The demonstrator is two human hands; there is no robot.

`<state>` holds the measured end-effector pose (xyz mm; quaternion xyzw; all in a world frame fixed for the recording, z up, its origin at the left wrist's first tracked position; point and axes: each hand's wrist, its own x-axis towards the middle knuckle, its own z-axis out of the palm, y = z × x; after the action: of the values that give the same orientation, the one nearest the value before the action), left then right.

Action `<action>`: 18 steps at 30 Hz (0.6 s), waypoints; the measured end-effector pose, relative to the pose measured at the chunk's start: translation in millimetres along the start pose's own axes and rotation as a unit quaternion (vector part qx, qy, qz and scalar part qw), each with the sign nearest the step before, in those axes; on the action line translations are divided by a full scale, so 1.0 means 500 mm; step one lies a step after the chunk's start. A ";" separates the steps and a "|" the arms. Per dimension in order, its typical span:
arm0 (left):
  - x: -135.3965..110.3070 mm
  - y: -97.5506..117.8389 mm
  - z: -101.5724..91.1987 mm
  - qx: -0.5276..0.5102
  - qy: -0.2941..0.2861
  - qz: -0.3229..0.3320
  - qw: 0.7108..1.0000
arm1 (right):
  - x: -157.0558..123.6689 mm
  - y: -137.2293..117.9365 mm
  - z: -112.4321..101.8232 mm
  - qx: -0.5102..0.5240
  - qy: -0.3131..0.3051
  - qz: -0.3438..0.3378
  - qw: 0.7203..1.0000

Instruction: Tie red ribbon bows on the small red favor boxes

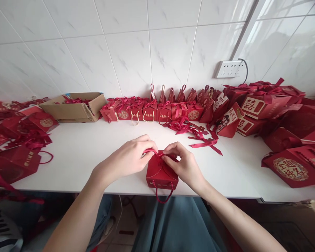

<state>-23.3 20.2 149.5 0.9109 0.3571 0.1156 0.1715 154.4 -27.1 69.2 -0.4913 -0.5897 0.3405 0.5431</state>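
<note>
A red gift box (pixel 161 171) with gold lettering stands upright at the table's front edge, its rope handle (pixel 164 196) drooping over the edge. Above its top, my left hand (pixel 138 154) pinches a red ribbon (pixel 149 151) between thumb and fingers. On the other side, my right hand (pixel 181 161) is closed, thumb and fingertips together on the ribbon where it crosses the middle of the lid. Part of the ribbon and the far side of the box are hidden behind my fingers.
Finished-looking red boxes (pixel 149 112) line the wall, with loose ribbons (pixel 194 129) before them. A cardboard carton (pixel 76 111) stands left of the row. Larger boxes (pixel 291 168) pile up at the right, more (pixel 18 162) at the left. A power strip (pixel 229 69) hangs on the wall.
</note>
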 end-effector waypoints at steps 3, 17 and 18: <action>0.001 0.005 -0.004 -0.017 -0.008 0.019 1.000 | 0.003 -0.001 0.002 0.003 -0.003 0.008 1.000; 0.018 0.007 -0.005 -0.041 0.012 0.063 0.997 | 0.003 -0.005 0.006 0.005 -0.012 0.022 1.000; 0.018 0.007 -0.005 -0.043 0.014 0.065 0.997 | 0.003 -0.005 0.006 0.006 -0.013 0.024 1.000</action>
<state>-15.5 24.7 153.8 0.9223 0.2937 0.1544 0.1980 150.9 -26.1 71.6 -0.4979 -0.5827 0.3629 0.5300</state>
